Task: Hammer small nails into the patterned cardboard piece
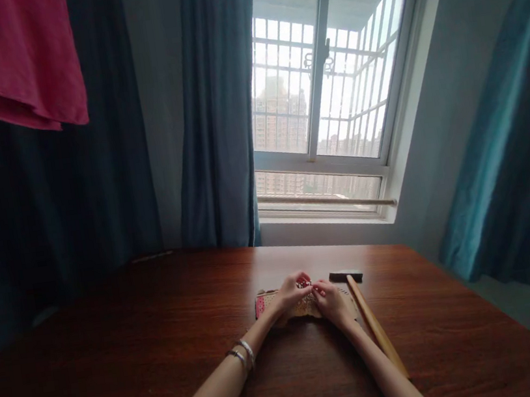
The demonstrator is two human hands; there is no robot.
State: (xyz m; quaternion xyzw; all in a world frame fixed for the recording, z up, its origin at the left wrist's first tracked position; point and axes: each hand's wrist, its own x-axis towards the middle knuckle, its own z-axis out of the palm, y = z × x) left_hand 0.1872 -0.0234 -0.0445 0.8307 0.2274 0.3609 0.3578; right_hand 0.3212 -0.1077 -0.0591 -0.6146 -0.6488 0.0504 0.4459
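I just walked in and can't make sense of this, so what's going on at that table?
A person has both hands together over a patterned, cloth-like piece on the wooden table. The fingertips of the left hand and right hand meet above it; whatever they may be pinching is too small to make out. A hammer with a wooden handle lies to the right, with neither hand on it.

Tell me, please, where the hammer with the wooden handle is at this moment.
In the head view, the hammer lies on the brown table, right of the person's right hand, its dark head toward the window.
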